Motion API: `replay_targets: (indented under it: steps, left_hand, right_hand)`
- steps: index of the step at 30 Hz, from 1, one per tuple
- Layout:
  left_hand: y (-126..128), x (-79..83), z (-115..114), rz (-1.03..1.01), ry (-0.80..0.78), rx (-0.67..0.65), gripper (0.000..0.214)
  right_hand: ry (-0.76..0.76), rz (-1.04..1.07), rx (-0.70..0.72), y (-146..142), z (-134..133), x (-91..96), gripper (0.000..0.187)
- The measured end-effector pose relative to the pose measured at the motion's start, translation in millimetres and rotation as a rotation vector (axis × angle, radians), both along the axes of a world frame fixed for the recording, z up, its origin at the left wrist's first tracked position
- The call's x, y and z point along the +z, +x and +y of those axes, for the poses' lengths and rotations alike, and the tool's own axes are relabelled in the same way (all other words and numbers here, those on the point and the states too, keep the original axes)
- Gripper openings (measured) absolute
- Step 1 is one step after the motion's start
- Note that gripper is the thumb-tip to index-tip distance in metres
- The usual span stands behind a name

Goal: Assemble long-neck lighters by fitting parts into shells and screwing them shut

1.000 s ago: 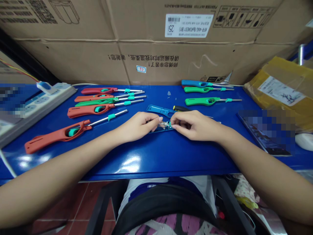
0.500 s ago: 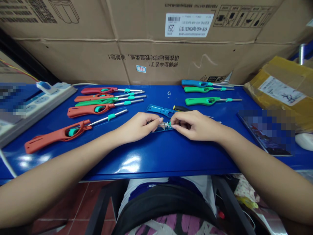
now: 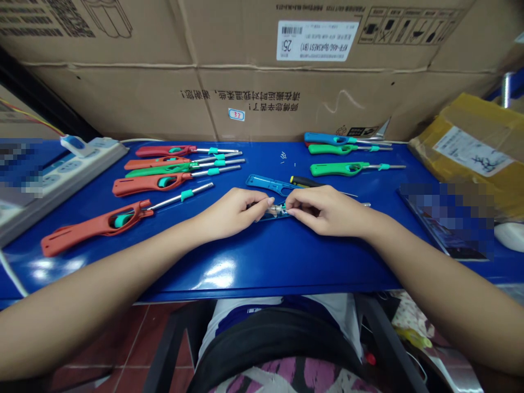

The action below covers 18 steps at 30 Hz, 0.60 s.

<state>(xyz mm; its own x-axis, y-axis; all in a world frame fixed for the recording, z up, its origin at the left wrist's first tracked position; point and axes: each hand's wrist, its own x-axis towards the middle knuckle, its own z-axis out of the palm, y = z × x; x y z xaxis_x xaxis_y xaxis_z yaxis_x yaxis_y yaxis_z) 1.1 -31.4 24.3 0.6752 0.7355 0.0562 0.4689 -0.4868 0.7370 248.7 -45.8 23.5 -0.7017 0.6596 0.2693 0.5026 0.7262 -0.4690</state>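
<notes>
Between my hands lies an opened blue lighter [image 3: 275,216] with its small inner parts showing. My left hand [image 3: 241,212] pinches at the left end of these inner parts. My right hand [image 3: 317,209] has its fingertips closed at their right end, by a small green piece. The lighter's metal tube tip [image 3: 367,204] sticks out past my right hand. Just behind lies the loose blue half shell [image 3: 268,183], next to a black and yellow screwdriver [image 3: 307,182]. Fingers cover most of the parts being held.
Several red, orange and green lighters [image 3: 151,184] lie at left, near a power strip [image 3: 53,180]. Green and blue lighters [image 3: 339,170] lie at back right. Small screws [image 3: 283,157] sit behind the shell. A large cardboard box [image 3: 245,82] closes off the back; a taped package [image 3: 475,153] and phone-like screen stand right.
Almost nothing differs. My fingers have shifted very slightly at the inner parts of the blue lighter; everything else on the table stays in place.
</notes>
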Motion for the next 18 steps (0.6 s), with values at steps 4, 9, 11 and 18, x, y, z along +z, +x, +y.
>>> replay_targets:
  steps: [4,9,11,18]
  left_hand:
    - [-0.1,-0.6,-0.1,-0.002,0.0,0.003,0.045]
    - [0.1,-0.7,0.4,-0.001,-0.003,0.009,0.045]
    - [0.6,-0.8,0.0,-0.002,-0.006,0.011,0.045]
    - [2.5,-0.5,-2.5,0.007,-0.003,0.033,0.045]
  right_hand:
    - [0.009,0.011,0.009,-0.3,-0.4,0.0,0.008]
    - [0.004,0.016,0.001,-1.2,-1.7,0.0,0.008]
    - [0.003,0.019,0.003,-1.7,-2.0,0.0,0.009]
    - [0.018,0.029,0.011,-1.8,-1.4,-1.5,0.01]
